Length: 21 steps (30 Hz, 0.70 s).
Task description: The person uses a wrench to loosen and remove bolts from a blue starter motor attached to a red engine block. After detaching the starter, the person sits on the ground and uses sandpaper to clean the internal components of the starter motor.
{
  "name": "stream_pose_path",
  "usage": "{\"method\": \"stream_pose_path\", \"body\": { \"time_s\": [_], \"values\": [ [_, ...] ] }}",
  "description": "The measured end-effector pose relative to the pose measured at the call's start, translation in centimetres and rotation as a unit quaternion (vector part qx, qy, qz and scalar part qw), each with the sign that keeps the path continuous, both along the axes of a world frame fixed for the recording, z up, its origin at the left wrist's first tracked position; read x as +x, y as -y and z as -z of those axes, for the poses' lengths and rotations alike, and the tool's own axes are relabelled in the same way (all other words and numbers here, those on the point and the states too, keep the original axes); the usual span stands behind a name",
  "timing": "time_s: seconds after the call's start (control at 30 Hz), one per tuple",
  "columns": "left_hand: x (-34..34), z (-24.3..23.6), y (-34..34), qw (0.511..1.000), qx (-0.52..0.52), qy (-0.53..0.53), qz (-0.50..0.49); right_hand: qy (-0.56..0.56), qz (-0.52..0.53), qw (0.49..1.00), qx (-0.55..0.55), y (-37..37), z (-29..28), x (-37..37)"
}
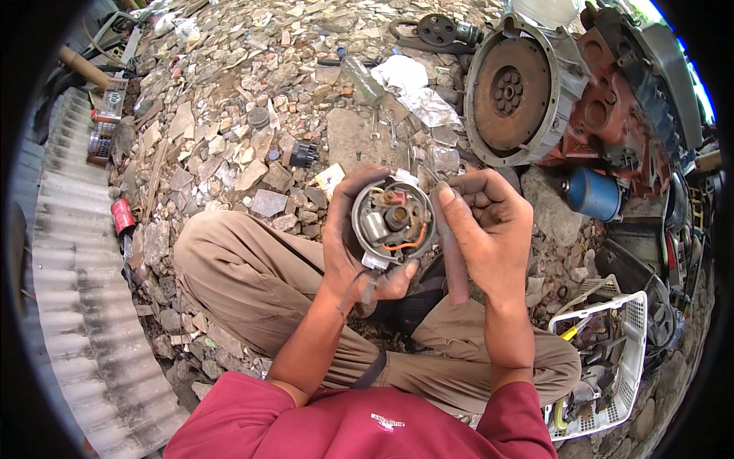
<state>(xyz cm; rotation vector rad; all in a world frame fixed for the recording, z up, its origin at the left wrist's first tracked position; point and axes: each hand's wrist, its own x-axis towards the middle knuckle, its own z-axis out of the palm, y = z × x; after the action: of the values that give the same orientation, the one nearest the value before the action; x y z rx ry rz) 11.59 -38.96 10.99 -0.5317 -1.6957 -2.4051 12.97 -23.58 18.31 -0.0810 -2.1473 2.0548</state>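
metal housing (397, 217), likely hefty and stiff: my left grip (342, 249) clasps its nine-o'clock rim, clear of delicate-looking orange wire (407, 245); my right grip (493, 226) pinches a brown strip (453, 264).

Hidden underside of round distributor (394, 219)

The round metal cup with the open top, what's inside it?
Inside the metal cup you can see a silver cylinder, an orange wire, a reddish piece and a round post in the middle. What lies beneath those parts is covered, so I can't tell.
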Motion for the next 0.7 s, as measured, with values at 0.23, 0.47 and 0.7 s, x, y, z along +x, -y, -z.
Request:
{"method": "stream_pose_path", "body": {
  "time_s": [0.23, 0.47, 0.7],
  "values": [
    [-0.2, -0.1, 0.5, 0.999, 0.012, 0.047, 0.021, 0.016, -0.024, 0.998, 0.058, -0.2, 0.3, 0.5],
    [0.0, -0.4, 0.1, 0.999, 0.008, 0.039, 0.017, 0.015, -0.001, 0.999, 0.037, 0.0, -0.2, 0.4],
    [-0.1, -0.1, 0.2, 0.998, -0.009, 0.009, 0.06, 0.011, 0.002, 1.0, 0.028, -0.6, 0.2, -0.5]
  ]
}}
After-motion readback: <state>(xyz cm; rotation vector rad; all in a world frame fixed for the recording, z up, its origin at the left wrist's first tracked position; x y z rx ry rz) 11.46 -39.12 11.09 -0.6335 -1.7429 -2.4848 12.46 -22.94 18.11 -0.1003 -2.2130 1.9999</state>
